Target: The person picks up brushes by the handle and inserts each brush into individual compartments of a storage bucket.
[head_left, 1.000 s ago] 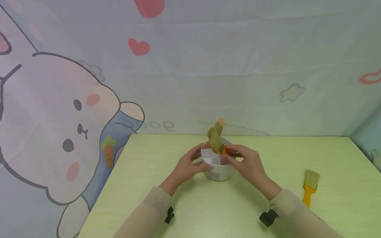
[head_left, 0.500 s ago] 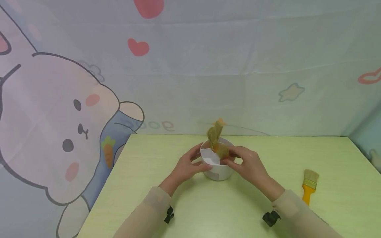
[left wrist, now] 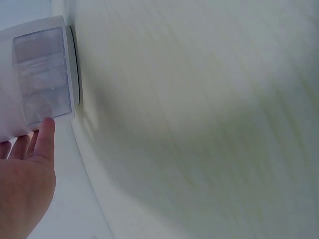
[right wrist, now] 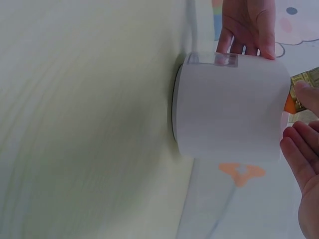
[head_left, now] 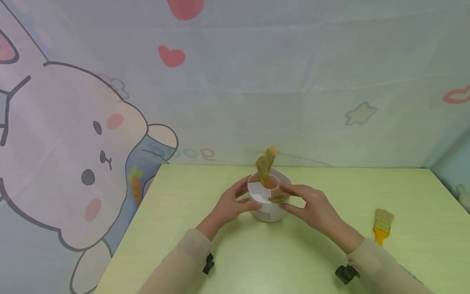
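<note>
A round white divided pen holder [head_left: 261, 214] stands on the table. My left hand [head_left: 230, 207] grips its left side, thumb on the near wall and fingers behind. Two paintbrushes [head_left: 270, 158] lean bristles-up from the central compartment. A third paintbrush [head_left: 280, 197] sits in the front right compartment, its bristle end at the rim. My right hand [head_left: 310, 204] holds this end between thumb and fingers. In the right wrist view, the right thumb lies on the brush's gold ferrule [right wrist: 305, 82], with orange handle below it going into the holder.
Another paintbrush [head_left: 382, 224] with an orange handle lies on the pale table [head_left: 422, 196] at the right, partly behind the right sleeve. A printed cloth [head_left: 257, 81] hangs behind the table. Clear window panels [left wrist: 45, 77] show on the holder's wall.
The third paintbrush has swung toward the front right and sunk into the holder's compartment. My right hand has shifted right and slightly down with it. My left hand stays on the holder.
</note>
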Demonstrator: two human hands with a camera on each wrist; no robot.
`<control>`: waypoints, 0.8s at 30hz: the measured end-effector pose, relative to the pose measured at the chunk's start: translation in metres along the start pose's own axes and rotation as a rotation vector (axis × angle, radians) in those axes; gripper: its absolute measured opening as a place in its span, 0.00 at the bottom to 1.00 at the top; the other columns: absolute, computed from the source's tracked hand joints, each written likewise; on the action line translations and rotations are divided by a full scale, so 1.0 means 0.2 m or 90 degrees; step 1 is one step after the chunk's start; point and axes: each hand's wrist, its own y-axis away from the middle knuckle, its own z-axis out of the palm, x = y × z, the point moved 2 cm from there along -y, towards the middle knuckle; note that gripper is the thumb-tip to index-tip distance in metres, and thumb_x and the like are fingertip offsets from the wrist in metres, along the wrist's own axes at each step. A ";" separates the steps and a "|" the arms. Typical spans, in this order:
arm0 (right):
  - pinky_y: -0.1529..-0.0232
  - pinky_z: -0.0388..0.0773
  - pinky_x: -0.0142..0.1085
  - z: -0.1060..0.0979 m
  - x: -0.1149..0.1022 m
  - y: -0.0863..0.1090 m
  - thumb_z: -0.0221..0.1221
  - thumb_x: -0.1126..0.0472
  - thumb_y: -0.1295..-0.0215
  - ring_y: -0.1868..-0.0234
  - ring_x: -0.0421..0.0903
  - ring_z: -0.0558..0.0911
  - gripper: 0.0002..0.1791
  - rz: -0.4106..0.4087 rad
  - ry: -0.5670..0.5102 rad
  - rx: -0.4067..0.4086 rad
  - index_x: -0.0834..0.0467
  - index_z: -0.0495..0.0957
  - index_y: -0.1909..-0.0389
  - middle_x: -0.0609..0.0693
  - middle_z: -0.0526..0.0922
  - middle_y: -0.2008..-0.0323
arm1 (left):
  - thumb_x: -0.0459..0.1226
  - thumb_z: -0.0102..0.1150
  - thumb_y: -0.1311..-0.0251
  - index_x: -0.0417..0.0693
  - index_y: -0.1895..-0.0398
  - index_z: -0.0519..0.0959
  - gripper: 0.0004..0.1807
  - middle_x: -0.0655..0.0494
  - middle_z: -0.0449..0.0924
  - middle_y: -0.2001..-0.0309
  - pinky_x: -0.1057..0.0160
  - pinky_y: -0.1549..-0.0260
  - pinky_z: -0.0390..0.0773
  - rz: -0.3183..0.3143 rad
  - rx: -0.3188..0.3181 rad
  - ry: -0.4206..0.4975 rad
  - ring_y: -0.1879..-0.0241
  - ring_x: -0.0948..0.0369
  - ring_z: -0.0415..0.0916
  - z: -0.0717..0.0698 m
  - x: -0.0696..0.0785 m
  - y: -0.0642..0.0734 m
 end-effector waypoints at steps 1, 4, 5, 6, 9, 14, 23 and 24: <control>0.54 0.91 0.51 -0.01 0.00 0.00 0.82 0.69 0.50 0.54 0.52 0.92 0.33 0.003 0.001 -0.002 0.62 0.86 0.40 0.53 0.91 0.48 | 0.37 0.78 0.37 0.56 0.16 0.62 0.49 0.57 0.66 0.20 0.51 0.30 0.78 -0.001 0.000 -0.001 0.22 0.51 0.66 0.00 0.00 0.00; 0.53 0.91 0.52 -0.03 0.02 0.01 0.82 0.67 0.49 0.54 0.52 0.91 0.32 0.013 0.004 -0.007 0.62 0.86 0.40 0.53 0.91 0.47 | 0.37 0.78 0.37 0.55 0.15 0.62 0.49 0.57 0.66 0.20 0.51 0.30 0.78 -0.002 0.002 -0.006 0.22 0.50 0.66 0.00 0.00 0.00; 0.54 0.91 0.52 -0.03 0.03 0.02 0.82 0.67 0.49 0.54 0.52 0.91 0.32 0.016 0.007 -0.008 0.62 0.86 0.40 0.53 0.91 0.47 | 0.37 0.78 0.37 0.55 0.15 0.62 0.49 0.56 0.66 0.20 0.51 0.30 0.78 -0.002 0.001 -0.007 0.22 0.50 0.66 -0.01 0.00 0.00; 0.54 0.91 0.52 -0.04 0.03 0.02 0.82 0.67 0.49 0.54 0.52 0.91 0.32 0.019 0.008 -0.010 0.62 0.86 0.40 0.53 0.91 0.47 | 0.37 0.79 0.37 0.55 0.15 0.62 0.49 0.56 0.66 0.20 0.51 0.30 0.78 -0.003 0.001 -0.007 0.22 0.50 0.66 -0.01 0.00 0.00; 0.54 0.91 0.52 -0.07 0.05 0.03 0.82 0.67 0.49 0.55 0.52 0.91 0.32 0.023 0.014 -0.010 0.62 0.85 0.39 0.53 0.90 0.46 | 0.37 0.79 0.37 0.55 0.15 0.62 0.49 0.57 0.66 0.20 0.51 0.30 0.78 -0.003 -0.002 -0.009 0.22 0.50 0.66 -0.01 0.00 0.00; 0.55 0.91 0.53 -0.11 0.07 0.04 0.81 0.66 0.46 0.54 0.52 0.92 0.34 0.052 0.019 -0.021 0.62 0.84 0.36 0.53 0.90 0.44 | 0.37 0.79 0.37 0.57 0.15 0.62 0.50 0.57 0.66 0.20 0.51 0.30 0.77 -0.010 -0.003 -0.012 0.22 0.51 0.66 -0.01 -0.01 0.00; 0.51 0.90 0.54 -0.15 0.12 0.07 0.79 0.64 0.43 0.52 0.55 0.92 0.34 0.099 0.003 -0.041 0.61 0.82 0.34 0.55 0.89 0.43 | 0.38 0.79 0.38 0.54 0.16 0.63 0.49 0.55 0.67 0.21 0.51 0.30 0.77 -0.019 0.005 -0.016 0.22 0.51 0.67 -0.03 0.00 0.00; 0.51 0.90 0.54 -0.15 0.12 0.07 0.80 0.64 0.43 0.52 0.55 0.92 0.34 0.104 0.001 -0.042 0.61 0.82 0.34 0.55 0.89 0.43 | 0.38 0.79 0.37 0.52 0.16 0.63 0.49 0.54 0.67 0.20 0.51 0.30 0.78 -0.016 0.005 -0.017 0.22 0.50 0.67 -0.03 0.00 0.00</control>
